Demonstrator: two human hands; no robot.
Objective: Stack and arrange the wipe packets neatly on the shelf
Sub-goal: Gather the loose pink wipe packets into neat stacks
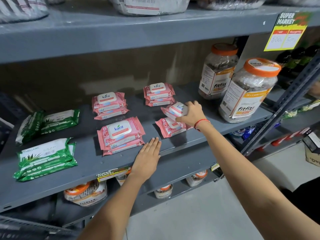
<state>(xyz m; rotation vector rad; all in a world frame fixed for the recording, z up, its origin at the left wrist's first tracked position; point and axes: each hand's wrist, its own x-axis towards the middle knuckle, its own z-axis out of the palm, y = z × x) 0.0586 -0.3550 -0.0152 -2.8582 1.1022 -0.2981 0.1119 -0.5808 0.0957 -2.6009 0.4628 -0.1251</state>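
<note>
Pink Kara wipe packets lie on the grey shelf in stacks: a front stack, a back-left stack and a back-right stack. My right hand grips a tilted pink packet just above another pink packet lying flat at the front right. My left hand rests flat, fingers together, on the shelf's front edge, just right of the front stack, holding nothing. Green Origami wipe packets lie at the left: a front stack and a rear pair.
Two large Fitfizz jars with orange lids stand at the shelf's right end, close to my right hand. A yellow price sign hangs from the upper shelf. More jars sit on the lower shelf. A slanted metal brace runs at right.
</note>
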